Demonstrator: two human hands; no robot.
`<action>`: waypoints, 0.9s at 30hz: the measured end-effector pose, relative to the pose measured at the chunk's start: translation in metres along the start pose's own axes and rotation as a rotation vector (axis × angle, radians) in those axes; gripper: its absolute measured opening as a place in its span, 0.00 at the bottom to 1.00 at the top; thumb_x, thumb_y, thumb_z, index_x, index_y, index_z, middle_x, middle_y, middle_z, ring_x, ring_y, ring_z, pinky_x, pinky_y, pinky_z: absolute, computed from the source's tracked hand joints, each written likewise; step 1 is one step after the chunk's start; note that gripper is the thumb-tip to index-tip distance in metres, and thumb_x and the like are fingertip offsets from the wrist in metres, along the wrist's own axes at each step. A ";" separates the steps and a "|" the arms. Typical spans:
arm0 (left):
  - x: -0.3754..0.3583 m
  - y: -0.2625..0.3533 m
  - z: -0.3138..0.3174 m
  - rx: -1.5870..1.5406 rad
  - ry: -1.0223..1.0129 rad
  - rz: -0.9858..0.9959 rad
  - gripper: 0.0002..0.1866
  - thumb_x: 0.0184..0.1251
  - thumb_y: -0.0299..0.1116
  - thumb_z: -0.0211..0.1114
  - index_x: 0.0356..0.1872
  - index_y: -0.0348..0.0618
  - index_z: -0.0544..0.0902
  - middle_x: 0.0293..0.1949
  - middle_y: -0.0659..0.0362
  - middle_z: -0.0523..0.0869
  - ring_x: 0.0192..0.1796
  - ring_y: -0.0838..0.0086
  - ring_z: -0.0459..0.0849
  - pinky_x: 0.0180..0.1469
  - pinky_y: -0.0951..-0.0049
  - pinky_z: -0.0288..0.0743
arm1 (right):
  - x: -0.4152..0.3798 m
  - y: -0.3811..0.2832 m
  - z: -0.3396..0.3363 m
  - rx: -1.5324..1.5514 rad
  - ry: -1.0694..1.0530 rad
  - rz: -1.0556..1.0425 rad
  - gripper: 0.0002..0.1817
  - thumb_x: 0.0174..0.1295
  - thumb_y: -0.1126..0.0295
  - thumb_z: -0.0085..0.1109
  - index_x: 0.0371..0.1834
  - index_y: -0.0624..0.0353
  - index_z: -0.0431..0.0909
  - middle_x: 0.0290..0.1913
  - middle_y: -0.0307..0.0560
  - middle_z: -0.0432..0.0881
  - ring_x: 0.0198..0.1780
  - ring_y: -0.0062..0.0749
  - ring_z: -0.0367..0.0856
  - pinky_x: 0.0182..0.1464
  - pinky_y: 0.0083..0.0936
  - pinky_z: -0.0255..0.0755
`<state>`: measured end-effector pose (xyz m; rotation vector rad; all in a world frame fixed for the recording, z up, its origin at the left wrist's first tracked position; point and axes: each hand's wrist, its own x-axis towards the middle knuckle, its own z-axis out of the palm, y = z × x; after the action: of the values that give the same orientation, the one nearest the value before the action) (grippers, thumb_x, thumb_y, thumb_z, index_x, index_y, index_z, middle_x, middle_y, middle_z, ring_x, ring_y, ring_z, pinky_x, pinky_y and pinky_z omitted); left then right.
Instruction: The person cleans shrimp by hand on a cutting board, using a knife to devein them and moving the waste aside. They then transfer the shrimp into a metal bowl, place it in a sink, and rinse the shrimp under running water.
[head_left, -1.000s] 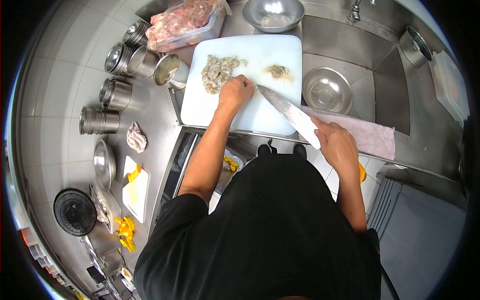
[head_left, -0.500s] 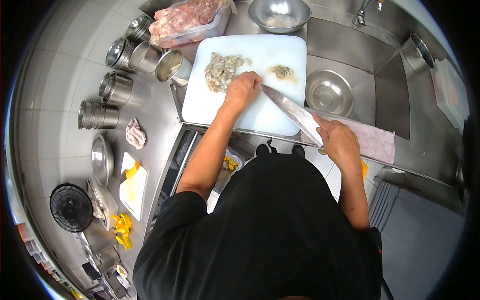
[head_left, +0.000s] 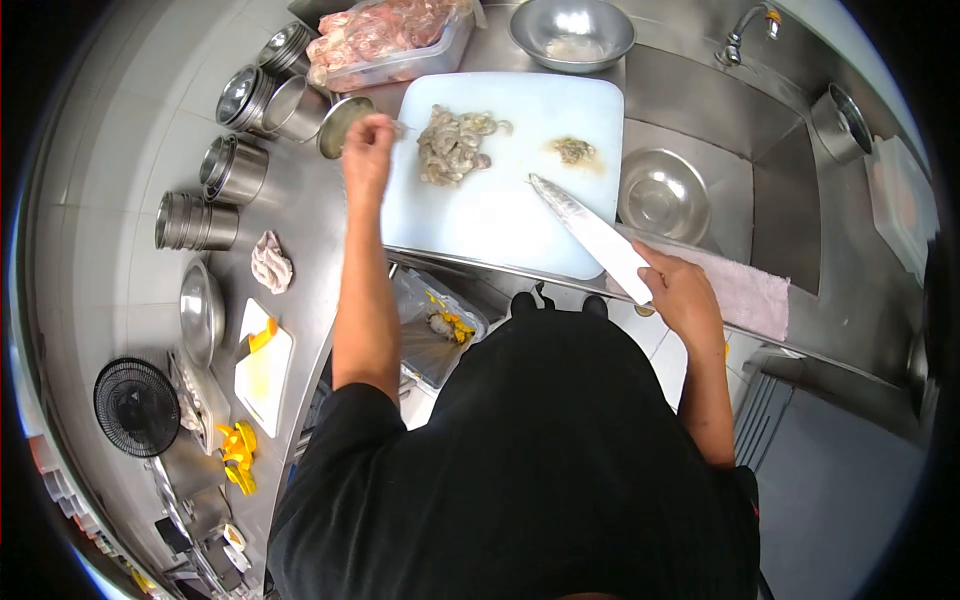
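Observation:
My right hand (head_left: 683,292) grips the handle of a large knife (head_left: 590,230), its tip resting over the white cutting board (head_left: 500,222). On the board's left part lies a pile of greyish peeled shrimp (head_left: 450,145); a small heap of dark scraps (head_left: 573,150) sits to its right. My left hand (head_left: 368,145) is over the mouth of a metal container (head_left: 336,128) beside the board. Its fingers look pinched together, and what they hold, if anything, is too small to name.
A plastic tub of raw meat (head_left: 400,62) and a metal bowl (head_left: 572,38) stand behind the board. The sink (head_left: 735,185) at right holds another bowl (head_left: 662,196). A pink towel (head_left: 745,290) covers the front edge. Stacked metal containers (head_left: 233,172) line the left counter.
My left hand has moved left, from the board beside the knife tip to the metal container. My right hand still holds the knife in nearly the same place.

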<state>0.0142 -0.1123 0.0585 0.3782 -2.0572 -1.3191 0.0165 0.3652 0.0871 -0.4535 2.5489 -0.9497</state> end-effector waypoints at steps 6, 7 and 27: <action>0.048 0.000 -0.071 0.845 -0.074 -0.204 0.14 0.69 0.38 0.69 0.51 0.44 0.89 0.46 0.49 0.91 0.51 0.62 0.89 0.54 0.66 0.80 | -0.005 0.008 -0.013 -0.218 0.199 -0.161 0.19 0.68 0.67 0.60 0.61 0.52 0.85 0.46 0.56 0.88 0.49 0.53 0.85 0.52 0.43 0.76; 0.050 -0.003 -0.073 0.965 -0.182 -0.248 0.15 0.68 0.39 0.70 0.51 0.45 0.89 0.48 0.47 0.91 0.53 0.58 0.89 0.56 0.63 0.80 | -0.008 0.006 -0.014 -0.249 0.247 -0.200 0.18 0.68 0.67 0.60 0.60 0.52 0.86 0.45 0.55 0.88 0.49 0.52 0.85 0.51 0.42 0.76; -0.039 0.055 0.098 0.534 -0.725 0.113 0.11 0.69 0.38 0.66 0.46 0.49 0.91 0.38 0.54 0.92 0.38 0.61 0.89 0.45 0.63 0.81 | 0.017 0.001 -0.013 -0.240 0.363 -0.212 0.17 0.69 0.69 0.56 0.58 0.51 0.87 0.48 0.56 0.89 0.50 0.53 0.85 0.54 0.45 0.77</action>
<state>-0.0159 0.0031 0.0656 -0.0151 -2.9944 -0.8825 -0.0050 0.3658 0.0914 -0.6857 3.0103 -0.8642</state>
